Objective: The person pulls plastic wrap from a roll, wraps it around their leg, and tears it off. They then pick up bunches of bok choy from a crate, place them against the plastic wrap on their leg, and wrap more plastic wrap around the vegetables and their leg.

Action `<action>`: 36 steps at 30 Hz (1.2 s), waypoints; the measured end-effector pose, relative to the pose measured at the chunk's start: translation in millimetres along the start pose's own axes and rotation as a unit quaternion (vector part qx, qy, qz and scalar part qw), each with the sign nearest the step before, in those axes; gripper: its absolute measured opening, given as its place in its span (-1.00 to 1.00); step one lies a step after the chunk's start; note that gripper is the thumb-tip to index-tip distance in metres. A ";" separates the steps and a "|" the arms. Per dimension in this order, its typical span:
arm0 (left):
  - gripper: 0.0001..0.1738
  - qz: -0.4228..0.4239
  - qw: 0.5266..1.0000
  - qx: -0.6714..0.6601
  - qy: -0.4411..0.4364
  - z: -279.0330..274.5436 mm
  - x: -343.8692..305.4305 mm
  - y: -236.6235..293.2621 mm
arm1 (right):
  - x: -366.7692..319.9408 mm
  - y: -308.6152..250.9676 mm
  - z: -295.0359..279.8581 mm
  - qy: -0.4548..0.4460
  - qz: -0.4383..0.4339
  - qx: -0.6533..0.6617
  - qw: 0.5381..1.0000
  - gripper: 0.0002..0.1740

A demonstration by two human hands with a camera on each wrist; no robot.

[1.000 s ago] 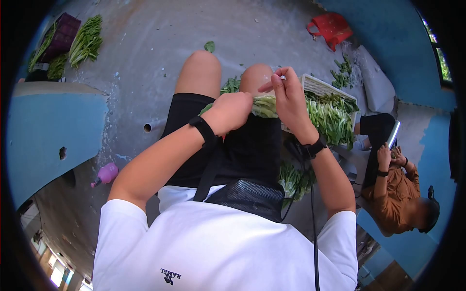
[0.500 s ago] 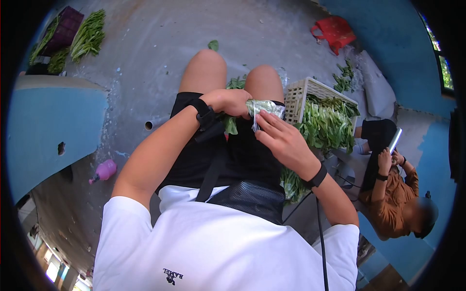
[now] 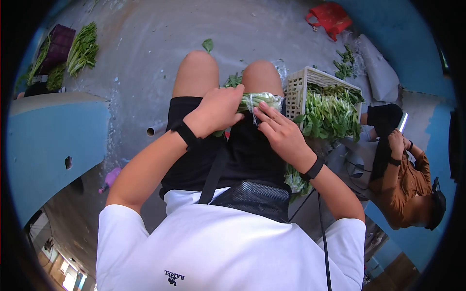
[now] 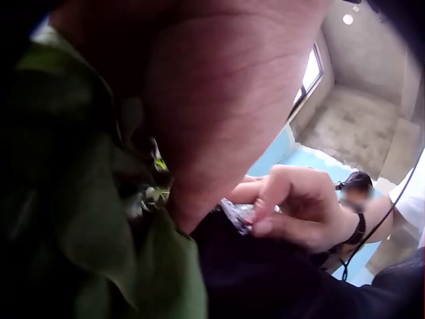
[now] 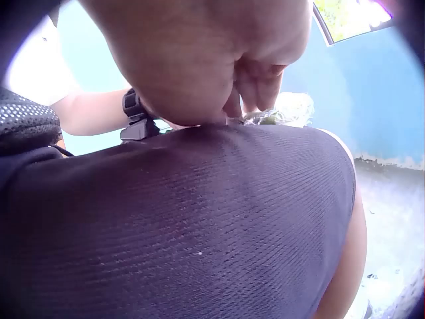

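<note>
Across the seated person's thighs lies a bunch of leafy greens [image 3: 250, 100], its stalks wrapped in clear plastic film [image 3: 272, 101]. The left hand [image 3: 216, 110] grips the bunch at its leafy end; dark green leaves [image 4: 86, 193] hang beside the palm in the left wrist view. At the wrapped end is the right hand [image 3: 284, 137], fingertips against the film. Seen from the left wrist, the right hand [image 4: 299, 206] pinches a crumpled edge of film [image 4: 236, 216] between thumb and fingers. In the right wrist view, that hand hides most of the wrapped bunch [image 5: 289, 113].
A white crate [image 3: 296, 92] of greens stands right of the knees, with more greens [image 3: 297, 182] below it. Loose leaves [image 3: 233, 80] lie between the knees. Another person [image 3: 405, 179] sits at right. A purple crate [image 3: 58, 46] and red bag [image 3: 328, 20] lie farther off.
The right hand, raised above the bunch a second ago with something small and pale in its fingers, has come down onto the film. The left hand has shifted and turned on the bunch.
</note>
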State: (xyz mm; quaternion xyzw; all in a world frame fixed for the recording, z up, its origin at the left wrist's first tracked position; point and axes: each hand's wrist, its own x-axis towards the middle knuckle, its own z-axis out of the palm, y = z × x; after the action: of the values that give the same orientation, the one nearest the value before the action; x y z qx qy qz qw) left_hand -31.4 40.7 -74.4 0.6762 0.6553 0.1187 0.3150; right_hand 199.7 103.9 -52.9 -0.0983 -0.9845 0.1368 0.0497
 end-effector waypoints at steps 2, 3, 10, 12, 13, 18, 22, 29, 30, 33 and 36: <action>-0.52 -0.019 1.000 0.010 0.005 6.9 -4.2 -3.7 | 2.8 1.4 0.5 0.046 0.010 0.005 0.999 -0.90; -0.52 -0.014 1.000 -0.028 0.000 13.5 -4.5 -6.4 | 4.4 1.4 -1.3 0.046 0.009 0.007 0.999 -0.90; -0.61 0.030 0.993 -0.112 -0.001 -4.4 -7.1 5.7 | 28.5 21.9 -25.0 0.236 0.278 0.424 0.829 -0.86; -0.60 0.020 0.990 -0.135 -0.034 -4.8 -2.6 10.9 | 38.5 36.6 -26.6 0.267 0.291 0.477 0.785 -0.85; -0.58 0.008 0.985 -0.157 -0.066 -5.2 -0.2 13.1 | 42.1 42.3 -26.5 0.247 0.298 0.456 0.802 -0.87; -0.52 -0.041 0.949 -0.263 -0.170 -13.4 11.1 12.6 | 48.8 56.7 -40.4 0.034 0.266 0.353 0.896 -0.75; -0.46 -0.028 0.948 -0.219 -0.230 -9.7 12.4 18.6 | 58.5 79.5 -31.1 0.035 0.301 0.406 0.862 -0.87; -0.43 0.047 0.988 -0.028 -0.143 3.3 2.9 36.6 | 81.0 65.9 -41.1 -0.060 0.346 0.415 0.839 -0.86; -0.42 0.035 0.988 -0.031 -0.150 0.4 2.8 38.8 | 81.3 65.4 -41.9 -0.054 0.321 0.403 0.855 -0.86; -0.39 0.020 0.983 -0.056 -0.172 -3.1 6.5 37.7 | 76.5 66.0 -39.7 -0.038 0.280 0.356 0.891 -0.86; -0.37 -0.008 0.973 -0.071 -0.220 -4.0 11.8 36.2 | 68.7 71.1 -33.1 -0.013 0.210 0.239 0.948 -0.87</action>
State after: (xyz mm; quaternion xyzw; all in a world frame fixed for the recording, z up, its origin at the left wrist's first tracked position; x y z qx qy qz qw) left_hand -3.0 55.2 -53.3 0.6567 0.5652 0.0107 0.4992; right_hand 149.5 193.8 -36.2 -0.2860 -0.8808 0.3763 0.0293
